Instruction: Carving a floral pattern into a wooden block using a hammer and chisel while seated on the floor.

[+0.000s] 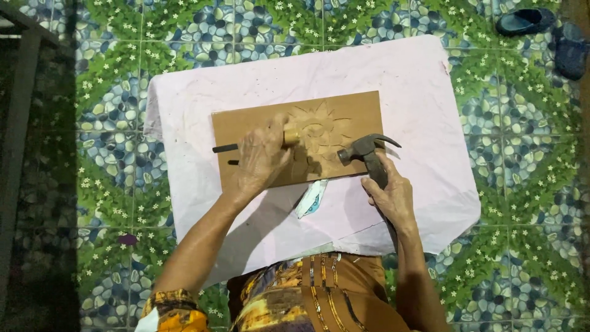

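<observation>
A brown wooden board (pixel 246 123) with a carved sun and flower relief lies on a table covered in pale pink cloth (pixel 399 92). My left hand (pixel 261 161) grips a chisel with a light wooden handle (pixel 290 136), its tip set against the carving. My right hand (pixel 388 195) holds a claw hammer (pixel 364 149) by its handle, the metal head hovering just right of the chisel, over the board's lower right part.
Two dark slim tools (pixel 224 148) lie on the board's left edge. A small white and blue object (pixel 311 198) sits on the cloth below the board. The floor has green and pebble-patterned tiles. Dark blue sandals (pixel 525 21) lie at top right.
</observation>
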